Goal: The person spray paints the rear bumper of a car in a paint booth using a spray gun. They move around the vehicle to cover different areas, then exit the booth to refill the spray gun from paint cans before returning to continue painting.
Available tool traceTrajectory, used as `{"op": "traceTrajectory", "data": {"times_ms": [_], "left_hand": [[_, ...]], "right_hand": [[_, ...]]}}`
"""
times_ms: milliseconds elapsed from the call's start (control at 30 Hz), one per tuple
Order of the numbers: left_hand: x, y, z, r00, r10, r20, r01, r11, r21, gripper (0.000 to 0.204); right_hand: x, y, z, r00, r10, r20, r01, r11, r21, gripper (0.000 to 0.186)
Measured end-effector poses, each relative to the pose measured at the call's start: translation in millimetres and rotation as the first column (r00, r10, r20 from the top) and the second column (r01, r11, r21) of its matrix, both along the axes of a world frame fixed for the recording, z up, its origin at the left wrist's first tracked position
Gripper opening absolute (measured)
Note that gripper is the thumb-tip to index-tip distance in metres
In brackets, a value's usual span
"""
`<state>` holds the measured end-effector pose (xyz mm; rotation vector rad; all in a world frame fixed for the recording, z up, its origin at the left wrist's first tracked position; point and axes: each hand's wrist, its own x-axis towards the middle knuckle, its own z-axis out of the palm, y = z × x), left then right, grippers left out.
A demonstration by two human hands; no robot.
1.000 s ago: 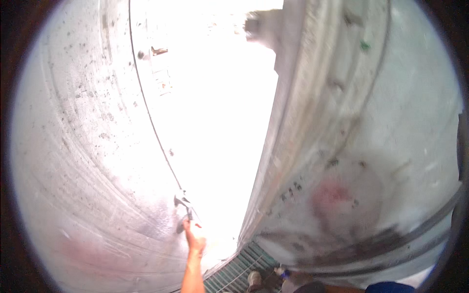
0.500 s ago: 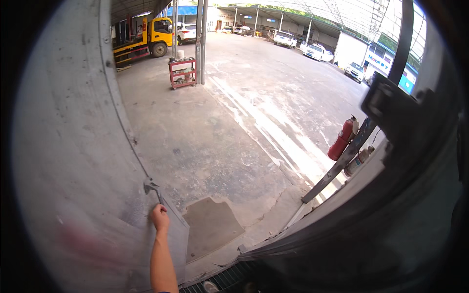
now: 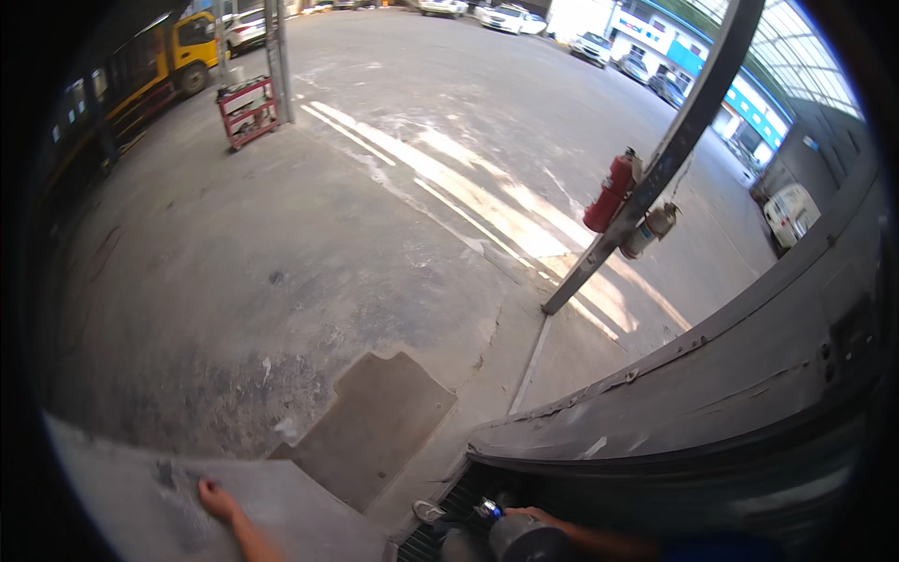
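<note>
At the lower left, my left hand (image 3: 217, 501) is closed at the handle of a grey metal door (image 3: 309, 496); the handle itself is mostly covered or blurred. The door stands swung out over the concrete. Low in the middle, my right hand (image 3: 534, 514) is closed around a tool with a shiny blue-silver metal end (image 3: 488, 509) and a grey, cup-like body (image 3: 529, 540). Its exact kind is too dim to tell. Just beyond the door's edge, a brown-grey floor mat (image 3: 384, 421) lies on the ground.
A dark grate (image 3: 451, 489) runs under my shoe (image 3: 428, 510). To the right is a dark metal panel (image 3: 637, 403). Red (image 3: 612, 192) and pale (image 3: 650, 230) fire extinguishers hang on a slanting post (image 3: 660, 164). A red cart (image 3: 249, 112) and yellow truck (image 3: 196, 42) stand farther back.
The door has swung outward, my left hand moving with it to the lower left. My view has turned right and down. My right hand with the tool has come into view.
</note>
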<state>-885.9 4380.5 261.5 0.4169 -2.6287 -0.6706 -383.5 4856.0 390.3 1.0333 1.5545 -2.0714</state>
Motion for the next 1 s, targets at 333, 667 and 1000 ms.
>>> {"op": "traceTrajectory", "data": {"times_ms": [333, 667, 1000], "left_hand": [[26, -164, -12, 0.963, 0.237, -0.126, -0.263, 0.928, -0.265, 0.037], [-10, -52, -101, 0.973, 0.223, -0.067, -0.225, 0.974, -0.033, 0.097], [-327, 149, -39, 0.973, -0.162, -0.163, 0.227, 0.789, 0.572, 0.057]], "right_hand": [[-191, -14, -38, 0.978, 0.046, -0.205, -0.028, 0.996, 0.090, 0.032], [-422, 82, -111, 0.968, 0.194, -0.159, -0.126, 0.925, 0.359, 0.032], [-787, 108, -228, 0.919, 0.393, -0.031, -0.328, 0.806, 0.493, 0.031]]}}
